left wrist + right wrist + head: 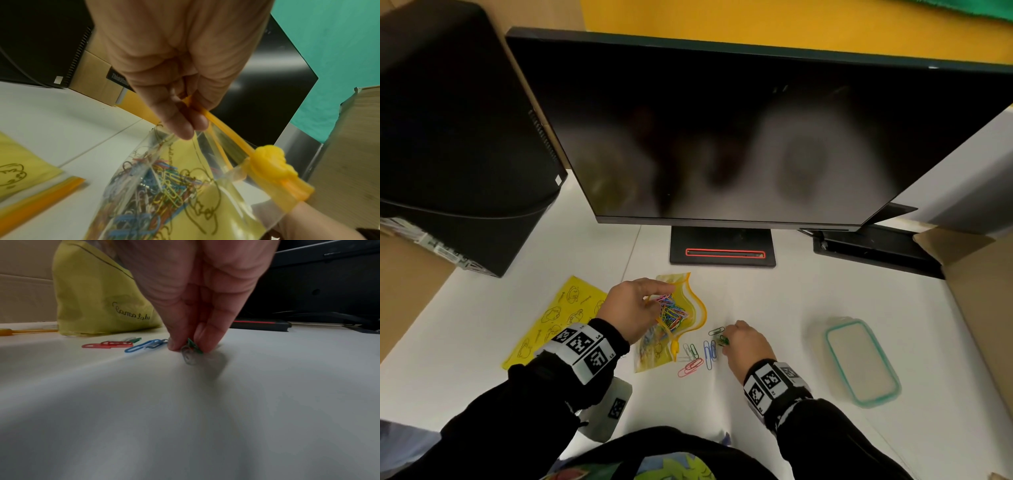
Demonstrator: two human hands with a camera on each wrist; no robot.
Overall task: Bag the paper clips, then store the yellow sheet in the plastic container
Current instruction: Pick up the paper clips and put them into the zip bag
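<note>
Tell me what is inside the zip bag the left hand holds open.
The zip bag holds a tangle of coloured paper clips, pinched open at its rim by the left hand. Printed yellow panels hide its bottom, so a count is impossible.

My white counter [791, 308] under loose paper clips [697, 356], yellow sheet [558, 318], lidded plastic container [863, 363], monitor stand [722, 246].

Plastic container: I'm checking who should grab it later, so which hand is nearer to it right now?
Right. The right hand picks paper clips off the desk, just left of the plastic container. The left hand holds the bag open farther left.
</note>
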